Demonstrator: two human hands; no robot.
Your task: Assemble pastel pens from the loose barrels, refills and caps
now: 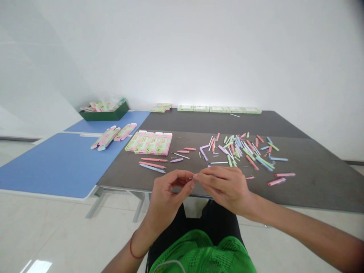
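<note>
My left hand [171, 189] and my right hand [227, 185] meet at the fingertips just over the table's front edge. Both are closed in a pinch around a small, thin greyish piece [191, 178], too small to name. Beyond my left hand lie assembled pens, two coral [154, 159] and one light blue [152, 168]. Near them are a purple pen barrel part [176, 160], short coral barrel parts [183, 151] and a white refill [181, 155]. Past my right hand spreads a loose heap of pink, green, blue and purple pen parts [251, 156] with white refills.
Printed pen boxes [149, 143] lie in a row at left, with flattened-looking boxes [105, 137] on the blue table [57, 167]. A dark green bin [105, 115] holds more packaging. Pale boxes [217, 109] line the dark table's [307, 170] back edge by the wall.
</note>
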